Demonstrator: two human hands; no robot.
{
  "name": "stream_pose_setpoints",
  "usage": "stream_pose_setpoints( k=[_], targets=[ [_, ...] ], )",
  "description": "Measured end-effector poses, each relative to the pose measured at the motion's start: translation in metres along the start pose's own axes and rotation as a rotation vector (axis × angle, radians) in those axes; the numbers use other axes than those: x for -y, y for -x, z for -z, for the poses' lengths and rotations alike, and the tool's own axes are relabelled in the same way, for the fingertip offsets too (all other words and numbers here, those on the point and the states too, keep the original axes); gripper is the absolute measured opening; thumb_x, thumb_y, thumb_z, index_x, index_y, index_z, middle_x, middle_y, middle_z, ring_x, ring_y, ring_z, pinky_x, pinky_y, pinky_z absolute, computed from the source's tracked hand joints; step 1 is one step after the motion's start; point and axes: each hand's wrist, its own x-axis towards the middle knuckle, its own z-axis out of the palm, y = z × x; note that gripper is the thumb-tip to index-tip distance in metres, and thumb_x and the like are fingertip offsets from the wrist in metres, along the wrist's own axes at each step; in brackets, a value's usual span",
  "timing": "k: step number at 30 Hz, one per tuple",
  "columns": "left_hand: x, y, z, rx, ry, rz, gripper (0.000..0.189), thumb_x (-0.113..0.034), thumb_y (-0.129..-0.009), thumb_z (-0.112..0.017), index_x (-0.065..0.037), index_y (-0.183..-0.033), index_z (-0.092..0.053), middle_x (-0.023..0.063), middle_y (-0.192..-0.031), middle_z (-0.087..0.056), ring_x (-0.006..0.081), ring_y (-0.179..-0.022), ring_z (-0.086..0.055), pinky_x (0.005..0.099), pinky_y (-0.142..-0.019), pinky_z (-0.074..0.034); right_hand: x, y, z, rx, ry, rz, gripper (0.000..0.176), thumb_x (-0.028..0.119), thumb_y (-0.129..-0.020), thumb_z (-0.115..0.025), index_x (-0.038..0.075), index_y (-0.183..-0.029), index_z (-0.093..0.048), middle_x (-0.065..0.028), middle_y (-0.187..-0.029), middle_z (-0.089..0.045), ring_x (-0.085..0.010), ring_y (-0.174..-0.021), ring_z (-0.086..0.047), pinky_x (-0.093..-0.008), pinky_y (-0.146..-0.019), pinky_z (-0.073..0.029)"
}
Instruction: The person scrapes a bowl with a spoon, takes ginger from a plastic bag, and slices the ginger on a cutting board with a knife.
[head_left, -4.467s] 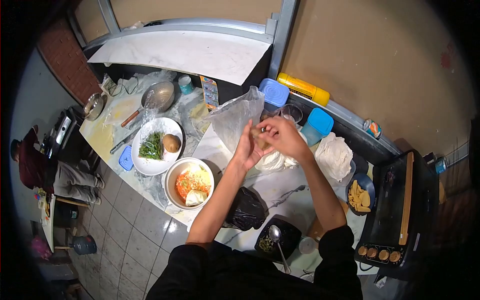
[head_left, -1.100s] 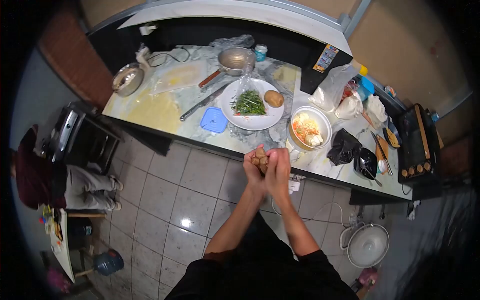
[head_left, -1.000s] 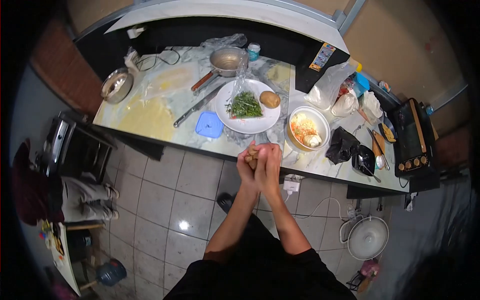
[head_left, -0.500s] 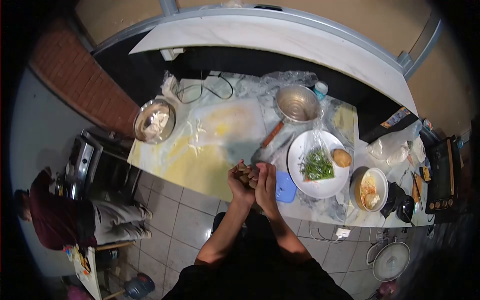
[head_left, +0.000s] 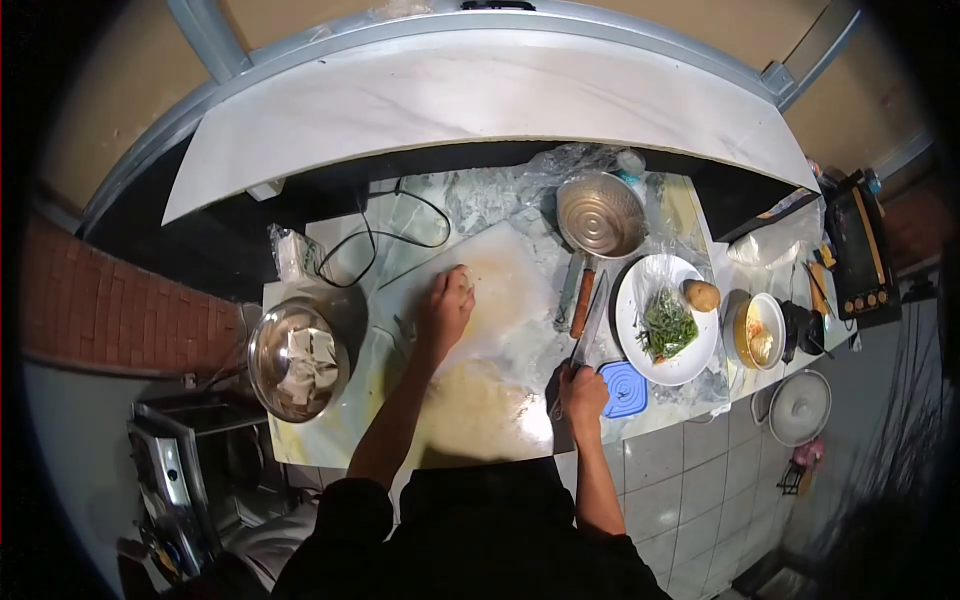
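Note:
My left hand (head_left: 449, 312) is on the pale cutting board (head_left: 512, 272), its fingers curled round something small and light that is mostly hidden. At the counter's front edge, my right hand (head_left: 583, 396) grips the handle of a knife (head_left: 594, 325), whose blade points away from me. Just left of the blade lies the reddish-brown handle of a metal pan (head_left: 601, 215). A blue lid (head_left: 625, 388) is close to my right hand. Beyond it stands a white plate (head_left: 690, 371) with chopped green herbs (head_left: 668, 328) and a brown potato (head_left: 702, 295).
A metal bowl (head_left: 259, 372) with pale pieces inside stands at the left. Behind the board runs a black cable (head_left: 440, 215). Farther right are a tub of food (head_left: 766, 312) and a toaster oven (head_left: 862, 250). A raised shelf (head_left: 480, 90) spans the back.
My hands, together above the counter's front before, are now apart. The left has moved onto the cutting board, and the right has taken hold of the knife. My view has shifted closer to the counter.

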Motion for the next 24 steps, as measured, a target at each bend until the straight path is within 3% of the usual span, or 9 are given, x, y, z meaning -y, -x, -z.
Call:
stream_pose_setpoints(
  k=[1,6,10,13,16,17,24],
  targets=[
    [-0.002,-0.003,0.002,0.129,-0.071,0.065,0.039,-0.020,-0.085,-0.065,-0.010,-0.121,-0.054,0.0162,-0.100,-0.057,0.0343,-0.088,-0.063,0.0459,-0.067,-0.051,0.002,0.003,0.000,-0.009,0.036,-0.008,0.041,0.041,-0.079,-0.070,0.001,-0.074,-0.062,-0.0225,-0.073,-0.063,-0.0423,-0.066,-0.062,-0.0516,-0.060,-0.049],
    [-0.010,-0.012,-0.006,0.210,-0.203,0.031,0.038,-0.023,-0.087,-0.063,-0.012,-0.122,-0.055,0.0129,-0.101,-0.055,0.0333,-0.087,-0.062,0.0455,-0.065,-0.052,0.007,0.030,0.031,-0.043,0.032,0.013,0.036,0.034,-0.079,-0.068,0.000,-0.070,-0.062,-0.0234,-0.068,-0.063,-0.0424,-0.064,-0.063,-0.0498,-0.059,-0.050],
    [-0.005,-0.019,-0.015,0.180,-0.214,-0.050,0.038,-0.023,-0.084,-0.064,-0.012,-0.120,-0.058,0.0104,-0.101,-0.054,0.0289,-0.090,-0.059,0.0421,-0.072,-0.049,0.013,0.051,0.070,0.094,-0.235,-0.036,0.036,0.025,-0.081,-0.066,-0.007,-0.066,-0.059,-0.0238,-0.058,-0.056,-0.0380,-0.054,-0.059,-0.0433,-0.053,-0.044],
    [-0.006,-0.019,-0.015,0.144,-0.215,-0.052,0.038,-0.026,-0.080,-0.067,-0.012,-0.116,-0.061,0.0092,-0.104,-0.054,0.0273,-0.096,-0.055,0.0424,-0.079,-0.044,0.016,0.064,0.085,0.347,-0.417,0.044,0.029,0.020,-0.080,-0.065,-0.006,-0.069,-0.058,-0.0222,-0.057,-0.052,-0.0338,-0.049,-0.053,-0.0411,-0.053,-0.043],
    [-0.006,-0.012,-0.016,0.084,-0.199,-0.070,0.039,-0.030,-0.078,-0.068,-0.013,-0.113,-0.064,0.0086,-0.107,-0.054,0.0274,-0.103,-0.050,0.0451,-0.085,-0.040,0.019,0.065,0.090,0.437,-0.496,0.155,0.025,0.016,-0.078,-0.065,-0.007,-0.071,-0.058,-0.0233,-0.059,-0.052,-0.0336,-0.050,-0.053,-0.0406,-0.053,-0.043],
    [-0.006,-0.010,-0.014,0.044,-0.194,-0.122,0.039,-0.031,-0.078,-0.068,-0.013,-0.112,-0.065,0.0083,-0.109,-0.055,0.0278,-0.106,-0.048,0.0467,-0.088,-0.038,0.022,0.063,0.097,0.527,-0.433,0.092,0.018,0.016,-0.076,-0.068,-0.002,-0.079,-0.065,-0.0236,-0.069,-0.061,-0.0392,-0.068,-0.063,-0.0428,-0.063,-0.049],
    [-0.007,0.001,-0.010,-0.026,-0.153,-0.149,0.040,-0.031,-0.077,-0.069,-0.015,-0.114,-0.065,0.0080,-0.113,-0.054,0.0295,-0.109,-0.045,0.0477,-0.094,-0.035,0.020,0.055,0.111,0.540,-0.474,0.073,0.017,0.015,-0.075,-0.069,-0.001,-0.077,-0.064,-0.0209,-0.066,-0.062,-0.0363,-0.065,-0.064,-0.0409,-0.061,-0.049]
  ],
)
